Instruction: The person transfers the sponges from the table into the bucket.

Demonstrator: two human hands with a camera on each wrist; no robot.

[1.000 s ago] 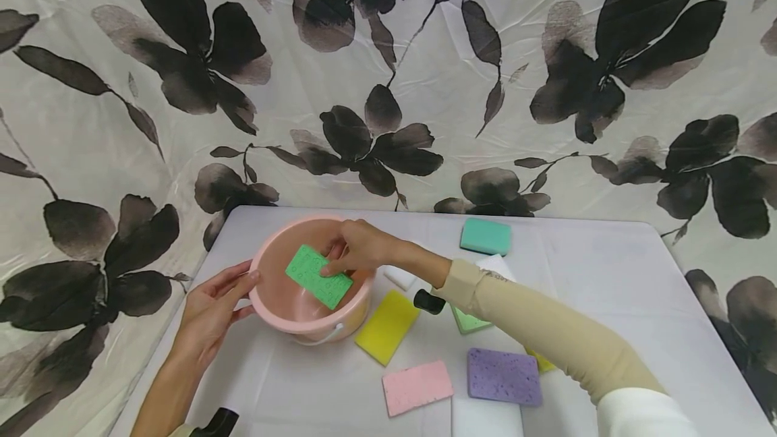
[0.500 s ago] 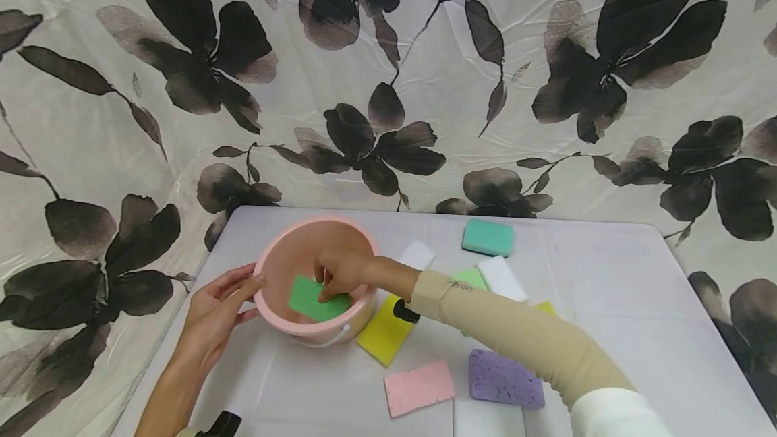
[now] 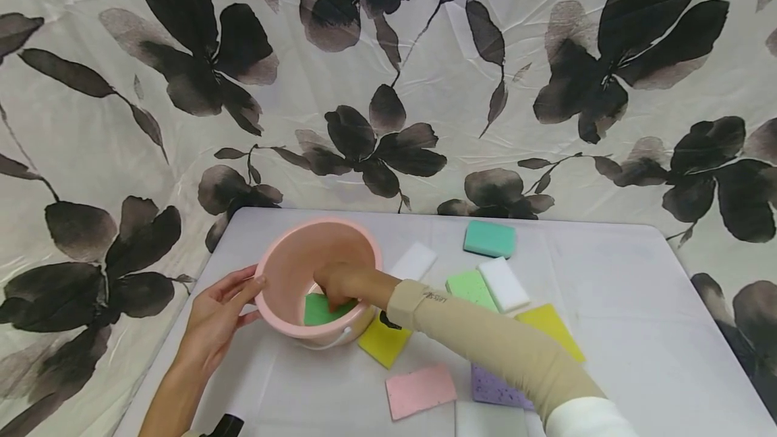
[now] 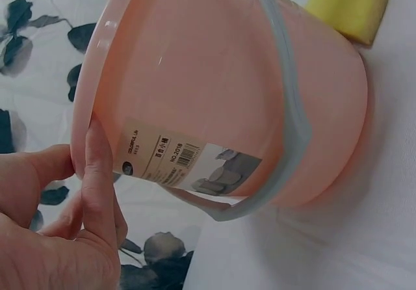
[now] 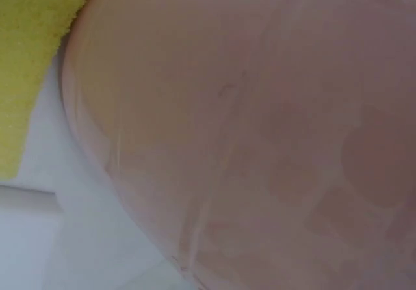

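A pink bucket point(image 3: 285, 268) stands at the left of the table, its grey handle point(image 4: 296, 121) hanging down the outside. My left hand point(image 3: 215, 322) pinches the bucket's rim; in the left wrist view the thumb and fingers point(image 4: 97, 173) lie on either side of it. My right hand point(image 3: 346, 285) reaches down inside the bucket and holds a green sponge point(image 3: 318, 312) low in it. The fingertips are partly hidden behind the hand itself. In the right wrist view the bucket's outer wall point(image 5: 195, 108) fills most of the picture and hides this hand.
Right of the bucket lie a yellow sponge point(image 3: 384, 344), a pink one point(image 3: 421, 392) and a purple one point(image 3: 494, 386), partly under the right arm. Further off are white point(image 3: 505, 284), light green point(image 3: 470, 288), yellow point(image 3: 552, 329) and teal point(image 3: 489, 239) sponges.
My right hand has lowered the green sponge from the bucket's mouth deeper inside, tilting it on the way. My left hand keeps its place at the rim.
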